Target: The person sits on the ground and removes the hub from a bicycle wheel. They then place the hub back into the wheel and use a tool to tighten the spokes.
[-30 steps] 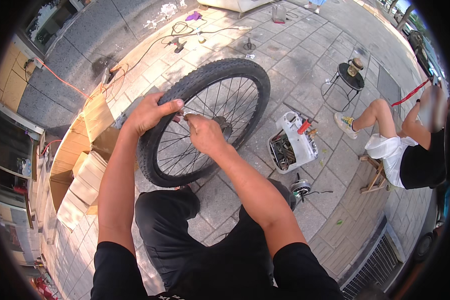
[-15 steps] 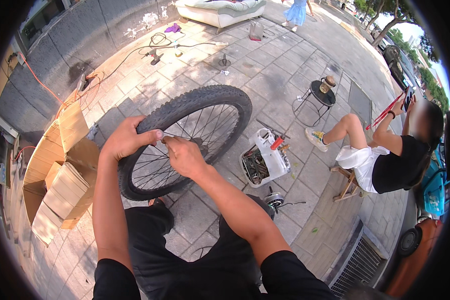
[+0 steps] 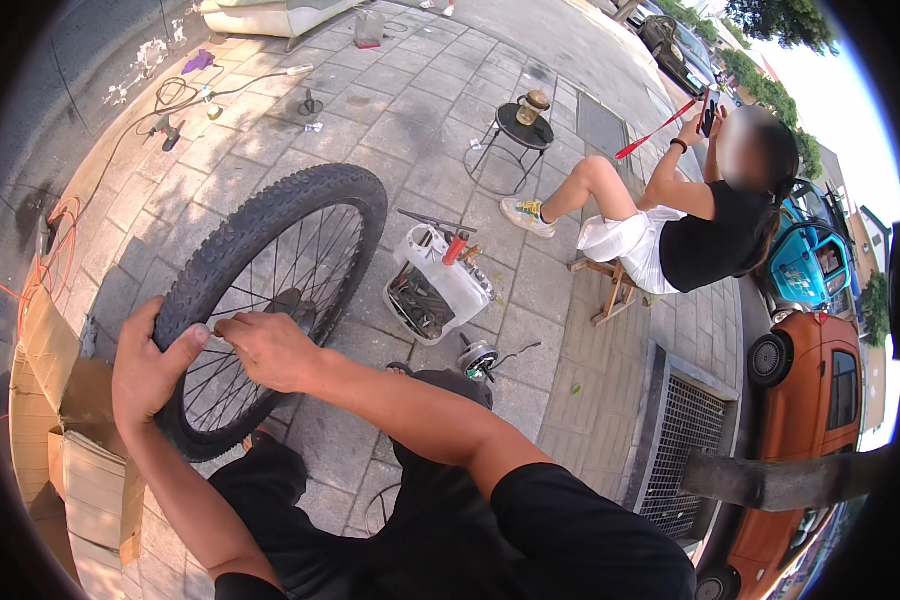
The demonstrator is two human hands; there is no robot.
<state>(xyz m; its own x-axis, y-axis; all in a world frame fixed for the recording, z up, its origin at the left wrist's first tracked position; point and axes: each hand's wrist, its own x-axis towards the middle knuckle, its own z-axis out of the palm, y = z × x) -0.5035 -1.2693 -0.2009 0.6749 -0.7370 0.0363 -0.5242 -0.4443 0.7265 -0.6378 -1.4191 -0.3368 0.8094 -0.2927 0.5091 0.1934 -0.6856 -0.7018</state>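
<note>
A bicycle wheel with a knobby black tyre (image 3: 300, 187) and dark spokes stands tilted in front of my legs. My left hand (image 3: 148, 372) grips the tyre on its near left side, fingers over the outside and thumb on the rim side. Close to that thumb, my right hand (image 3: 275, 352) is closed in a pinch at the inner edge of the rim. Whatever lies between its fingertips is too small to make out. Behind the right hand, the hub is partly hidden.
An opened cardboard box (image 3: 95, 470) lies at left. Right of the wheel are a white tool container (image 3: 470, 297) and a wheel hub (image 3: 478, 358). Beyond stand a small black table (image 3: 523, 130) and a seated person (image 3: 705, 240) holding a phone. A drill (image 3: 167, 133) and cables lie far left.
The view has swung to the right, so the scene sits further left. Both hands stay at the same part of the wheel, the right still pinching at the rim.
</note>
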